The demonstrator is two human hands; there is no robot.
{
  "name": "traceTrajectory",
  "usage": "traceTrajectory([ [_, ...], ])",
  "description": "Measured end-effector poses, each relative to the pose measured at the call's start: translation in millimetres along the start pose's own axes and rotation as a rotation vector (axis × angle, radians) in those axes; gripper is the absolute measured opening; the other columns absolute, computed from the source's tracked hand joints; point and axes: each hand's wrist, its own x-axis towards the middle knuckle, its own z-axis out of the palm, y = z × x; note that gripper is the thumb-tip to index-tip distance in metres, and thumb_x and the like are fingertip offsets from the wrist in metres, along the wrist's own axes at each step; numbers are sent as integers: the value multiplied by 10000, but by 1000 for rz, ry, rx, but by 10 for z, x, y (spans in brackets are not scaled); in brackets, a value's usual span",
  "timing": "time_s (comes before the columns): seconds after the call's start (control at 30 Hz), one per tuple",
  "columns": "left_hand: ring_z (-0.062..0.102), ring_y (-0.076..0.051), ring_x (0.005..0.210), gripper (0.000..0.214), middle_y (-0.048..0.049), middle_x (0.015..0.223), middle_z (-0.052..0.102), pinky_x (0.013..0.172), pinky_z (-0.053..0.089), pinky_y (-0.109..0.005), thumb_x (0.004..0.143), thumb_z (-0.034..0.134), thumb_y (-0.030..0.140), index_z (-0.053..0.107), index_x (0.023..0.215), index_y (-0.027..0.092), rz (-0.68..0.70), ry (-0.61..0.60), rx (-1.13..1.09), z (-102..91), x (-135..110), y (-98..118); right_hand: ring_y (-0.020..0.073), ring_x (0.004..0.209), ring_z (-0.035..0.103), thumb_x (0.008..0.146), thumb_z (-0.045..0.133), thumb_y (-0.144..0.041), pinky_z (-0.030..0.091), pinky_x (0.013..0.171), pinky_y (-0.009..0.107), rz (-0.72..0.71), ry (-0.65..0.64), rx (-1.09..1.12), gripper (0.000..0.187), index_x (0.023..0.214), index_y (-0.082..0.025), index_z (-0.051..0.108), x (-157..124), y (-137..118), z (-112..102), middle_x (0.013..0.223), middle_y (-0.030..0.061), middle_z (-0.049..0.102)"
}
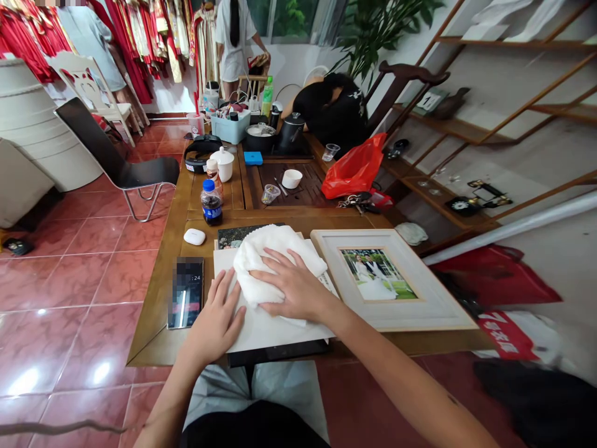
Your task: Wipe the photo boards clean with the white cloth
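My right hand [293,286] lies spread on a bunched white cloth [256,252], fingers apart, pressing it onto a white board [261,336]. Flat on the board's left part rests my left hand [218,317], its fingers stretched out beside the cloth. Under the board, dark edges of other flat items show, and a dark printed picture [233,237] sticks out at the back. To the right lies a framed wedding photo [380,274] with a wide pale mat. Left of the board is a phone [186,298] with its screen lit.
A white earbud case [194,236], a blue-capped bottle [211,204] and a lidded white cup [224,165] stand on the table's left. Behind are a tea tray [305,193], a small white bowl [291,179] and a red plastic bag [357,168]. A person in black [331,112] leans at the far side.
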Motion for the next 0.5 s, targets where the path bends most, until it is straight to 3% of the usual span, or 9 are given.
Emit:
traceTrajectory([
  [0.2, 93, -329, 1570, 450, -153, 1678, 194, 1241, 271, -554, 1053, 366, 280, 461, 1472, 142, -26, -18, -34, -30, 1, 24, 391, 1496, 275, 768, 709, -595, 92, 1153, 691, -58, -56, 58, 685, 1379, -300, 616, -288, -133, 26, 1474, 165, 545],
  [0.4, 70, -332, 1573, 592, -125, 1693, 154, 1241, 246, -575, 1040, 384, 268, 248, 1612, 204, -15, -30, -42, -3, -21, -22, 419, 1489, 278, 684, 718, -635, 18, 1138, 716, -147, -151, 119, 756, 1354, -296, 623, -615, -269, 42, 1434, 170, 576],
  [0.5, 65, -334, 1573, 598, -122, 1697, 139, 1237, 246, -585, 1048, 367, 279, 215, 1623, 222, -14, -40, -39, 3, -20, -32, 426, 1475, 304, 650, 738, -636, 21, 1140, 710, -158, -167, 135, 760, 1323, -297, 641, -676, -263, 53, 1419, 163, 590],
])
